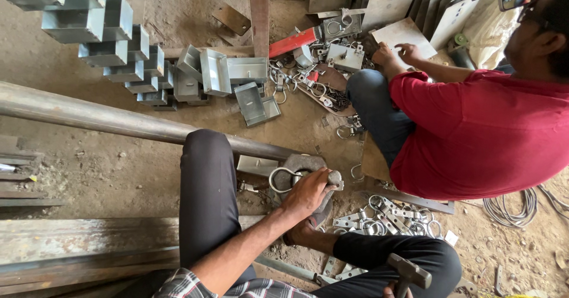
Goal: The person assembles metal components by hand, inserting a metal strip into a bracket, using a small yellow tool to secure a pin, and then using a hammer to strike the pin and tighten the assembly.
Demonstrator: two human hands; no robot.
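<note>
Nearest to me, my right hand [396,288] sits at the bottom edge with its grip closed around the handle of a hammer [409,272], head up; I'd judge it dense and top-heavy, best held low on the handle. Just beyond, my left hand [306,192] presses down on a U-shaped steel shackle [283,178] lying on a worn metal block [308,182] on the dirt floor, fingers pinching the shackle's leg end. It looks rigid, smooth and likely to skid under a blow, so a hold at the legs, away from the bend, suits it. A heap of finished shackles [385,215] lies to the right. Farther off, another person's hands [394,52] sort parts beside folded sheet-metal boxes [216,73].
</note>
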